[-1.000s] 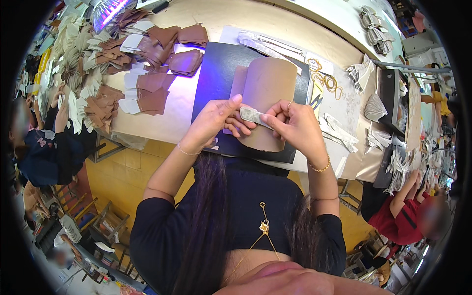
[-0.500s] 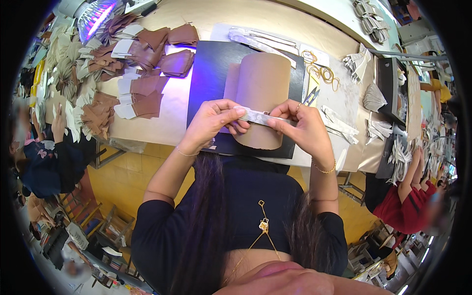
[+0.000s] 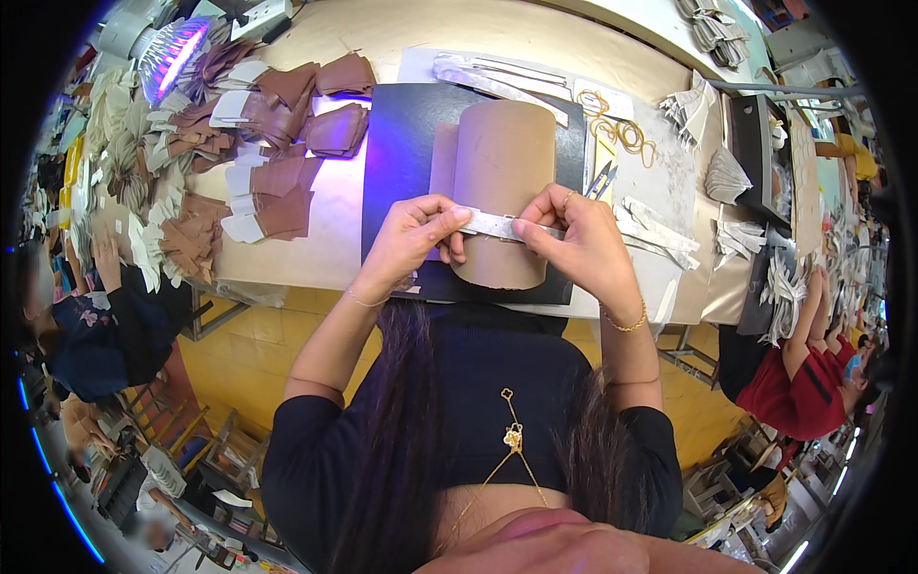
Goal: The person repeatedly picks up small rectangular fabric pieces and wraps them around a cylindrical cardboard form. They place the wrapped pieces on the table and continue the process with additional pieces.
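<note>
Between my two hands a narrow whitish strip (image 3: 492,224) is stretched across the near part of a brown cardboard cylinder (image 3: 507,143). My left hand (image 3: 427,230) pinches the strip's left end between thumb and fingers. At the other end my right hand (image 3: 564,230) is closed on it, thumb pressing along the strip. The cylinder lies on a black board (image 3: 402,143), its axis pointing away from me. Whatever lies under my fingertips is hidden.
Stacks of brown and white leather pieces (image 3: 277,105) lie at the left under a lit lamp (image 3: 177,57). Right of the cylinder are snips (image 3: 601,182), yellow cord loops (image 3: 626,134) and pale strips (image 3: 655,232). A black bin (image 3: 765,153) stands farther right. Co-workers sit on both sides.
My right thumb and fingers have shifted slightly left along the strip. My left hand keeps its pinch. The whole view has moved a little.
</note>
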The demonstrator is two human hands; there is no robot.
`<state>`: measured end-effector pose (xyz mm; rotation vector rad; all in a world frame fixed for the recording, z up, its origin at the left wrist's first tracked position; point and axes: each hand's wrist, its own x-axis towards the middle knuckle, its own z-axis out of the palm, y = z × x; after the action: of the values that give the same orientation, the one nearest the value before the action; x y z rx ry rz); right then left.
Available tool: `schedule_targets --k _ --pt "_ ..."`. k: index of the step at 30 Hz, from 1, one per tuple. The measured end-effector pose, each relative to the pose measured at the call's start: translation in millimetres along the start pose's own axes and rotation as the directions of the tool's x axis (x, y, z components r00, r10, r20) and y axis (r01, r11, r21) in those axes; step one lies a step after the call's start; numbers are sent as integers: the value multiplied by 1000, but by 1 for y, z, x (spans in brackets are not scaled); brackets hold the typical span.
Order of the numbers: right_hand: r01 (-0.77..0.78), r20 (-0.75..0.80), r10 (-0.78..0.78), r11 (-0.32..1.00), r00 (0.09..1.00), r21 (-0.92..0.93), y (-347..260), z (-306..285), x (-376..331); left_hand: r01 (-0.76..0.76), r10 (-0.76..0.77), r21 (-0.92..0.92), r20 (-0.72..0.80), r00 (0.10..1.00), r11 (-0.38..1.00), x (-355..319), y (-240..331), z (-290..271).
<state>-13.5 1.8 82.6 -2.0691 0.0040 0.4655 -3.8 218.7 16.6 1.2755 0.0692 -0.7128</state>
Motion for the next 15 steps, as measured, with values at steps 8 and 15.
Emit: schedule_targets --k 8,15 --pt "-53 -36 49 994 998 -99 18 -3 -2 -227 267 396 -49 962 890 2 -6 2" --pt "-103 93 78 945 993 311 40 -17 -13 -221 222 157 9 975 963 6 -13 -14"
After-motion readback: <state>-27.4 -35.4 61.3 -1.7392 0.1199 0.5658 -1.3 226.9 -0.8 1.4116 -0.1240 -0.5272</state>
